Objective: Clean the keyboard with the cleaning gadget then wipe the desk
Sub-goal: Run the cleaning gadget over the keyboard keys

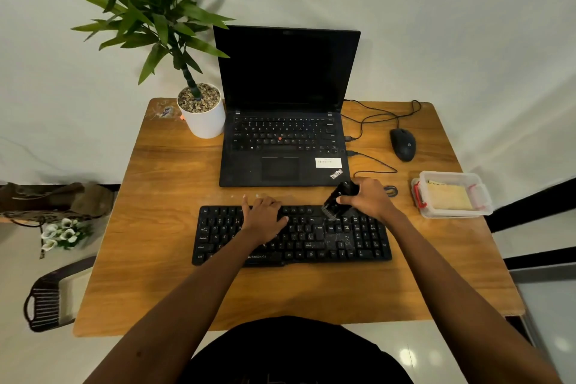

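A black keyboard (327,240) lies on the wooden desk (162,196) in front of me, with pale dust specks on its right half. My left hand (263,215) rests flat on the keyboard's upper middle keys, fingers spread. My right hand (371,198) grips a black cleaning gadget (338,199), tilted so that its brush end touches the keys near the keyboard's upper right. A clear plastic box (452,212) holding a yellow cloth (448,196) sits at the right edge of the desk.
An open black laptop (280,146) stands behind the keyboard. A white potted plant (204,117) is at the back left. A black mouse (402,143) with trailing cables lies at the back right. A chair (53,299) stands left of the desk.
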